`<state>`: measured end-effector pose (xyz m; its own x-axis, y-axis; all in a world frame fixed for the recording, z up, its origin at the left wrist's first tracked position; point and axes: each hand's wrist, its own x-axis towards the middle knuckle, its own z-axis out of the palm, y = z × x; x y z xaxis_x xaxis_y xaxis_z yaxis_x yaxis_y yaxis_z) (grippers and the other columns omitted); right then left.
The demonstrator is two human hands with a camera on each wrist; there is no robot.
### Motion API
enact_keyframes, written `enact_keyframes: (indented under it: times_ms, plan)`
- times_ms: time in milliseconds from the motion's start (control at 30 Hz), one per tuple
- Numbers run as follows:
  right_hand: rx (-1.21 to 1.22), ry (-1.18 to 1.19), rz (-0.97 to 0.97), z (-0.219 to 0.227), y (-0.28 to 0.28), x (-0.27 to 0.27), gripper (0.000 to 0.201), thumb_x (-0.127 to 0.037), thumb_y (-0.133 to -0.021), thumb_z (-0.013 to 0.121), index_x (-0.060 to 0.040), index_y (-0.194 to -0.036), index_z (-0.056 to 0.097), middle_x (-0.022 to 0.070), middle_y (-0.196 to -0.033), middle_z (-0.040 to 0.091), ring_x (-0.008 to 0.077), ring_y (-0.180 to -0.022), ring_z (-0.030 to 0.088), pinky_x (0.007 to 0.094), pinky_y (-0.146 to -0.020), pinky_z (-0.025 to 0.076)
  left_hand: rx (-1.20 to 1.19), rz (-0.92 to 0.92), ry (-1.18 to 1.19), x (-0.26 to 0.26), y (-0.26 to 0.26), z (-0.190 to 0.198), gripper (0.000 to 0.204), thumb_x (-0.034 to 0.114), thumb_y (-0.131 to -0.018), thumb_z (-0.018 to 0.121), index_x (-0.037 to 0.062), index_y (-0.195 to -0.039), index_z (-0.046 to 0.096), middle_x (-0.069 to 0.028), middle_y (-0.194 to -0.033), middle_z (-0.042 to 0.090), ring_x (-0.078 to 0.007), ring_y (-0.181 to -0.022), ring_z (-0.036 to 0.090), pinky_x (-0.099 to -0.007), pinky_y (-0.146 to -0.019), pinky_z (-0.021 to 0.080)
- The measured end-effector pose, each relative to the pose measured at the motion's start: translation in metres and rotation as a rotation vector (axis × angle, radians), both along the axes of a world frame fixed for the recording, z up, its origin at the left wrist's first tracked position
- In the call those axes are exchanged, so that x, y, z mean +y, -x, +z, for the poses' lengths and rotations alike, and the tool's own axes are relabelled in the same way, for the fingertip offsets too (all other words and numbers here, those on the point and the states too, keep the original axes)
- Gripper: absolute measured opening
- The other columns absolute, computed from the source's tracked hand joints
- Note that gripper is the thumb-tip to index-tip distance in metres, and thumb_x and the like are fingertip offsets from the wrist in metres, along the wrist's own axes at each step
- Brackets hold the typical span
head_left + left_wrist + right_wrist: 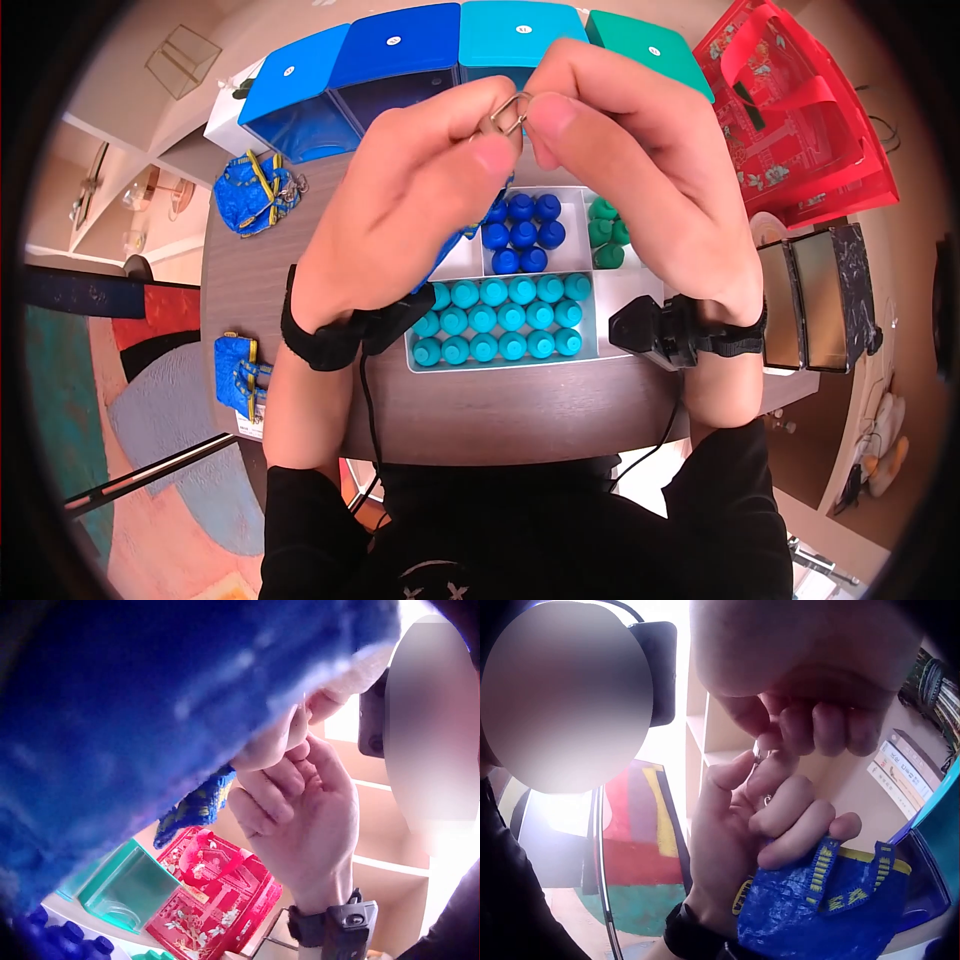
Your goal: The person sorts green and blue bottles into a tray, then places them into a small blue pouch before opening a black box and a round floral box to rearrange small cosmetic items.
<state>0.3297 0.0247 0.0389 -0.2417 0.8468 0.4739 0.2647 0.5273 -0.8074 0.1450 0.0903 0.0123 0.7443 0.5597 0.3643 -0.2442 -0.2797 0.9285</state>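
Observation:
Both hands are raised and meet at a small metal clasp (511, 113). My left hand (405, 205) pinches one side of it between thumb and forefinger, the other fingers curled in. The thumb and fingertips of my right hand (650, 165) pinch the clasp's opposite side. Under the left hand hangs a small blue bag (821, 911) with yellow-trimmed handles, its strap close against the curled fingers in the right wrist view. From the head, the left hand and wrist hide most of that bag; in the left wrist view its blue fabric (150, 697) fills the upper left.
Below the hands, a white divided tray (500, 368) holds turquoise, dark blue and green bottles. Several blue to green bins (400, 40) line the back. Two more small blue bags (250, 195) lie at the left, and a red gift bag (800, 120) stands at the right.

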Motion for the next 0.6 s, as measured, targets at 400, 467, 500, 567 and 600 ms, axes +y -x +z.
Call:
enact_keyframes:
  times_ms: [400,467,500,567,600]
  plan:
    - [-0.037,0.104,-0.020,0.005,0.002,-0.009,0.015,-0.008,-0.095,0.052,-0.0011,-0.081,0.052,-0.0019,-0.076,0.046,0.0071,-0.072,0.040,0.0229,-0.064,0.032,0.077,0.325,-0.457,-0.011,-0.007,0.005,0.018,0.016,-0.091,0.055,0.0017,-0.080,0.054,-0.0093,-0.056,0.043,-0.0223,-0.046,0.042,-0.0311,-0.050,0.035]
    - [-0.041,0.126,-0.036,0.009,0.004,-0.011,0.016,-0.008,-0.095,0.052,-0.0008,-0.080,0.053,-0.0017,-0.075,0.046,0.0074,-0.072,0.041,0.0230,-0.064,0.032,0.038,0.330,-0.562,-0.011,-0.007,0.004,0.016,0.014,-0.088,0.054,0.0017,-0.078,0.055,-0.0127,-0.057,0.047,-0.0287,-0.047,0.046,-0.0350,-0.051,0.039]
    - [-0.044,0.149,-0.055,0.011,0.005,-0.012,0.017,-0.008,-0.094,0.052,-0.0006,-0.079,0.053,-0.0014,-0.074,0.046,0.0077,-0.071,0.041,0.0232,-0.064,0.032,0.040,0.332,-0.559,-0.010,-0.007,0.003,0.016,0.014,-0.088,0.054,0.0017,-0.078,0.055,-0.0127,-0.057,0.047,-0.0287,-0.047,0.046,-0.0350,-0.051,0.039]
    - [-0.057,0.116,-0.049,0.007,0.005,-0.013,0.017,-0.008,-0.094,0.052,-0.0004,-0.079,0.053,-0.0017,-0.073,0.045,0.0073,-0.071,0.040,0.0232,-0.063,0.032,0.001,0.296,-0.556,-0.008,-0.008,0.001,0.015,0.014,-0.088,0.053,0.0015,-0.079,0.056,-0.0135,-0.058,0.048,-0.0313,-0.048,0.047,-0.0378,-0.051,0.040]
    - [-0.070,0.079,-0.045,0.006,0.004,-0.013,0.018,-0.008,-0.094,0.053,-0.0002,-0.079,0.053,-0.0021,-0.072,0.045,0.0070,-0.070,0.040,0.0232,-0.062,0.032,-0.001,0.295,-0.558,-0.007,-0.008,0.002,0.015,0.014,-0.088,0.053,0.0015,-0.079,0.056,-0.0135,-0.058,0.048,-0.0313,-0.048,0.047,-0.0378,-0.051,0.040]
